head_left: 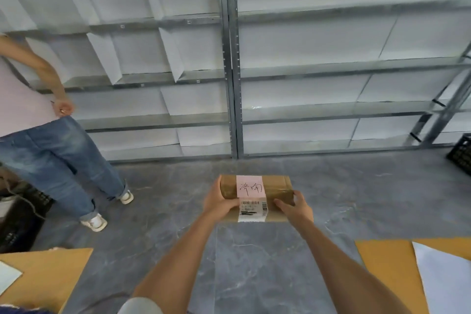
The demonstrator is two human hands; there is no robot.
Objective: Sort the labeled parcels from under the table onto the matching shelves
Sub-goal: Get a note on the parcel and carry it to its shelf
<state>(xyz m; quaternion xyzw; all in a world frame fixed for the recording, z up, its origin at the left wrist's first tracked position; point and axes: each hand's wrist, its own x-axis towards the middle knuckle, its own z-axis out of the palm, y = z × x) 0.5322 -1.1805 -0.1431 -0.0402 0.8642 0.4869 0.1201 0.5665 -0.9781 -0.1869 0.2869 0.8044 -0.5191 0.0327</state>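
A flat brown cardboard parcel (256,197) with a pink handwritten label (249,186) and a white barcode sticker (252,211) is held out in front at arm's length, above the grey marbled floor (254,262), label face up, probably so it can be read against the shelves. The left hand (218,202) clasps its left end and the right hand (295,208) its right end, both closed on it. The grey metal shelving (230,71) ahead looks empty; the orange-brown benches (43,278) flank the arms

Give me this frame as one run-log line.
phase: carry | parcel: held, pink label up | left hand + right hand: gripping ends | shelves: ahead, not reached
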